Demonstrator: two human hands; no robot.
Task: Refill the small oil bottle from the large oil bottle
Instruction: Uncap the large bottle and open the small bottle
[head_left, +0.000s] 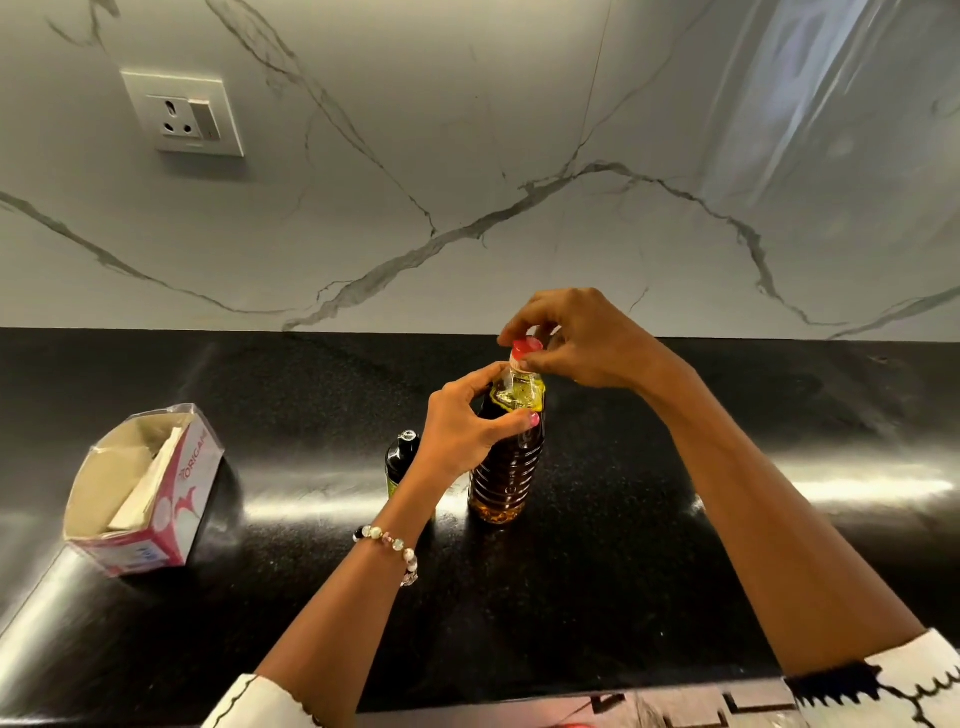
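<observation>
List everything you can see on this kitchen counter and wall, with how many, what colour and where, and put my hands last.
large oil bottle: one, clear with amber oil, standing mid-counter
cap: one, red, on top of the large bottle
small oil bottle: one, dark, standing just left of the large bottle, partly behind the wrist
tissue box: one, pink and white, open, at the left of the counter
counter: one, glossy black
socket: one, white, on the wall upper left
wall: white marble with grey veins
bracelet: one, beaded, on the left wrist
left hand: grips the large bottle's neck
right hand: fingers pinch the cap
</observation>
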